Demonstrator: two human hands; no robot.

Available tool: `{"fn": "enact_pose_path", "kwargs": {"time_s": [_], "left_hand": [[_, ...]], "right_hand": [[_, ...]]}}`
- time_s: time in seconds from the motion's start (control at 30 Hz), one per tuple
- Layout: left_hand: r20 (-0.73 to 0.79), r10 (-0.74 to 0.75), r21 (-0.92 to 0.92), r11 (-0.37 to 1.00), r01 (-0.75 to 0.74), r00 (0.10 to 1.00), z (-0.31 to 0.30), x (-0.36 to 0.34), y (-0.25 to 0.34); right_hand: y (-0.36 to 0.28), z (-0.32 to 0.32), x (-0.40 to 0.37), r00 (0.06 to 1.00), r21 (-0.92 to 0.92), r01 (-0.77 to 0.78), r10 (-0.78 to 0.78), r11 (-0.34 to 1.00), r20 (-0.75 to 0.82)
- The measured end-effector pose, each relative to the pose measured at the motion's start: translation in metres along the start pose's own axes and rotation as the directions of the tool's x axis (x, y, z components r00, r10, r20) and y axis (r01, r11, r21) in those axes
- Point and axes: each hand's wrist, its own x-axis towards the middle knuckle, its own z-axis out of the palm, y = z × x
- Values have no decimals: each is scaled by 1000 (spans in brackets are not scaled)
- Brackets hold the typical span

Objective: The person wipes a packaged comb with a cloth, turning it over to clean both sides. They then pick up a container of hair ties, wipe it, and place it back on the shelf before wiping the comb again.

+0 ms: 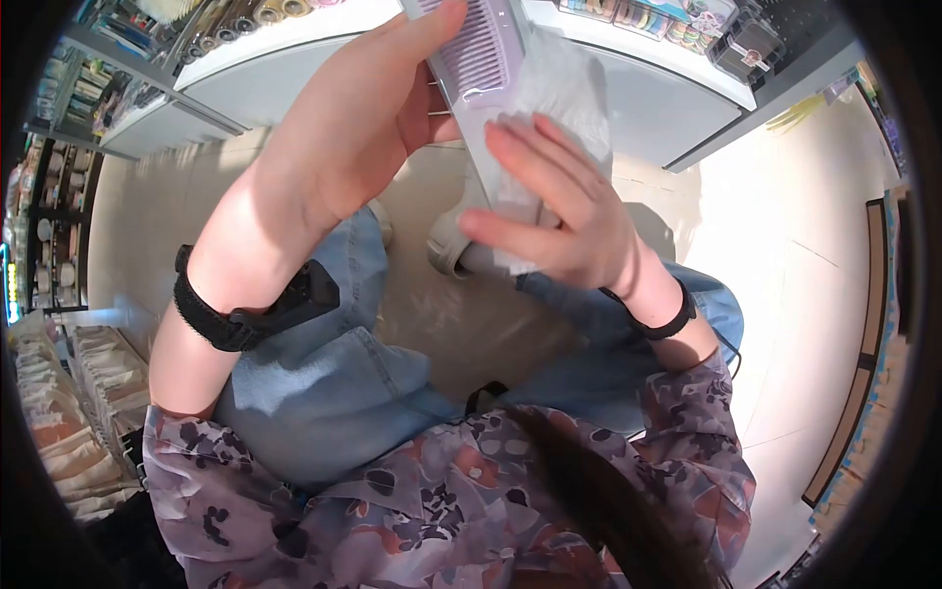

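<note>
My left hand [343,118] grips a lilac comb [478,54] in a flat clear package [479,137], its thumb lying along the front near the top of the frame. A crumpled white tissue [569,83] covers the right side of the package. Over the tissue and the package's lower part lies my right hand [579,211], pressing the tissue against it with bent fingers. Slight blur softens this hand's edges. The lower end of the package is partly hidden behind the right fingers.
Ahead stand white shelf units [648,93] with small goods on top. A dark rack [64,216] is at the left, with hanging cloth items [83,393] below it. A framed board edge [868,324] runs along the right. My knees and shoes are above the tiled floor [775,294].
</note>
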Motion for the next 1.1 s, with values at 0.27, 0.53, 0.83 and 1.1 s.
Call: {"fn": "enact_pose_path", "kwargs": {"time_s": [0.27, 0.53, 0.83, 1.1], "left_hand": [[88, -19, -133, 991, 30, 996, 5, -7, 12], [-118, 23, 4, 1000, -23, 993, 26, -14, 14], [-48, 112, -60, 992, -115, 993, 8, -5, 9], [-46, 140, -60, 988, -143, 989, 12, -16, 15]], "right_hand": [[13, 5, -4, 975, 109, -89, 109, 990, -191], [-9, 14, -1, 991, -49, -5, -2, 999, -131], [7, 9, -8, 890, 345, -169, 294, 923, -350], [6, 0, -9, 904, 299, -12, 138, 954, -405]]}}
